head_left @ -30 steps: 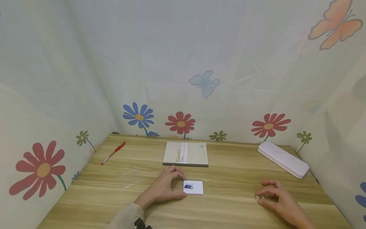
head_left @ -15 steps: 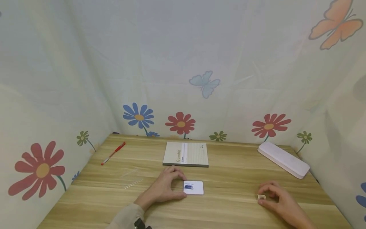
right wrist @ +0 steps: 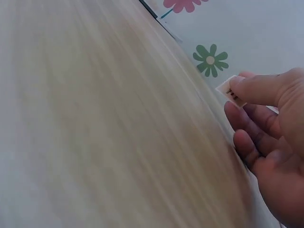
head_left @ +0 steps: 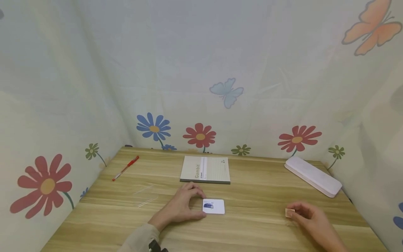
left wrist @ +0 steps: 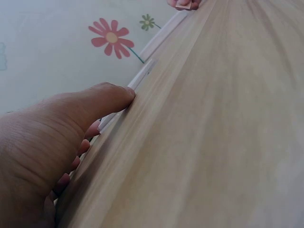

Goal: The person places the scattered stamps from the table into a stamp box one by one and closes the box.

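Observation:
My left hand (head_left: 181, 204) lies on the table with its thumb and forefinger at the left corners of a small flat white card (head_left: 218, 206), which has rounded corners and a dark blue print. In the left wrist view the thumb (left wrist: 114, 97) presses at the card's near edge. Off to the right, my right hand (head_left: 311, 220) pinches a small pale square piece (head_left: 289, 212) between thumb and fingers. Dark marks show on that square piece (right wrist: 229, 90) in the right wrist view, where the thumb covers part of it. The other right fingers curl loosely below.
A notebook (head_left: 205, 169) lies behind the card. At the back right is a pale pink oblong case (head_left: 313, 176). A red pen (head_left: 126, 168) lies at the back left, with a clear transparent sheet (head_left: 145, 196) nearer. A printed curtain (head_left: 201, 63) borders the wooden table (head_left: 252, 196).
The right hand has shifted slightly to the right, and the square piece in it has turned, with its fingers closing more around it. My left hand and the card stay in place.

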`<state>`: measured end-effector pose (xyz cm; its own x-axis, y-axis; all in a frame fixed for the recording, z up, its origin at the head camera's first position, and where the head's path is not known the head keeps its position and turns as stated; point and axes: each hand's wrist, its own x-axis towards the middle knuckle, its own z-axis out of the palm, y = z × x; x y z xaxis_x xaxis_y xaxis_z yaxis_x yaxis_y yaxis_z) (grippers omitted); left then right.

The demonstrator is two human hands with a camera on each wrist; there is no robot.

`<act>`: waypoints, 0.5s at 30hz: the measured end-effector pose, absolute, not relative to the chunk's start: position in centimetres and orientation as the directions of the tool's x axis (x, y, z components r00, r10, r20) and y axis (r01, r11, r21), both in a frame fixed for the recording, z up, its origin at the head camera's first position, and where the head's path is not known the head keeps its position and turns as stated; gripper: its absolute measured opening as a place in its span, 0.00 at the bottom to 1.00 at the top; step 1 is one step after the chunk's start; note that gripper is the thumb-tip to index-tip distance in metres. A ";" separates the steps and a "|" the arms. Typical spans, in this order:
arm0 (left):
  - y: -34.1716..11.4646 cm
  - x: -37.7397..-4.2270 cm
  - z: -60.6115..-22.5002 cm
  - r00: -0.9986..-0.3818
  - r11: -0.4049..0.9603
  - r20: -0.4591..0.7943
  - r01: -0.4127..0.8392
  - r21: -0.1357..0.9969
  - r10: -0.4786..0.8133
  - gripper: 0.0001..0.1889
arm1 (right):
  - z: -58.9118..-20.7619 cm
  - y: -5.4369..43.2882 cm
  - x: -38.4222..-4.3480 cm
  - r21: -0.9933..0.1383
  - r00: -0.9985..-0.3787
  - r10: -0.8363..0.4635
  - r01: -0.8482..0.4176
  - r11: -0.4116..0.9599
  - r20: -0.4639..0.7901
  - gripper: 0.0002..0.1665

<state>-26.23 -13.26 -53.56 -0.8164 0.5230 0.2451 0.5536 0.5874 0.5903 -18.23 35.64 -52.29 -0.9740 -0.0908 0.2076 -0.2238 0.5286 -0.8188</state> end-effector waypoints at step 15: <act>-13.2 -26.1 -53.4 -0.818 0.585 0.237 0.547 0.599 0.524 0.25 | -49.3 34.4 -19.8 -0.871 -0.976 -0.067 -0.214 0.442 0.205 0.15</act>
<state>-26.15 -13.17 -53.35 -0.8183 0.5235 0.2371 0.5475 0.5846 0.5988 -19.82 34.36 -49.34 -0.9764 -0.0674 0.2052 -0.2136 0.4419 -0.8713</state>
